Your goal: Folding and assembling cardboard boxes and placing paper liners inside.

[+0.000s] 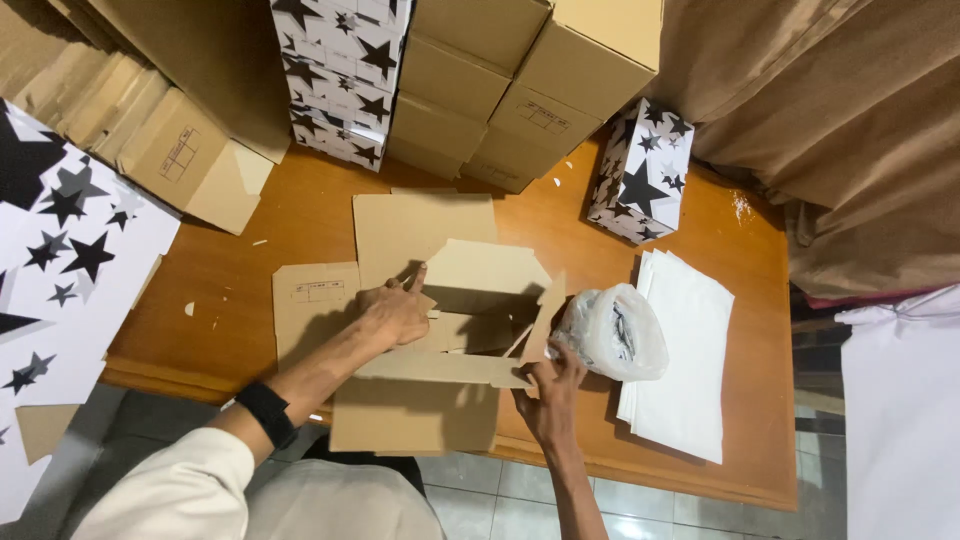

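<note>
You're in a packing workshop: stacked cardboard boxes [520,90], star-printed cartons [340,80] and white sheets [685,360] crowd your wooden worktop [300,215].
</note>
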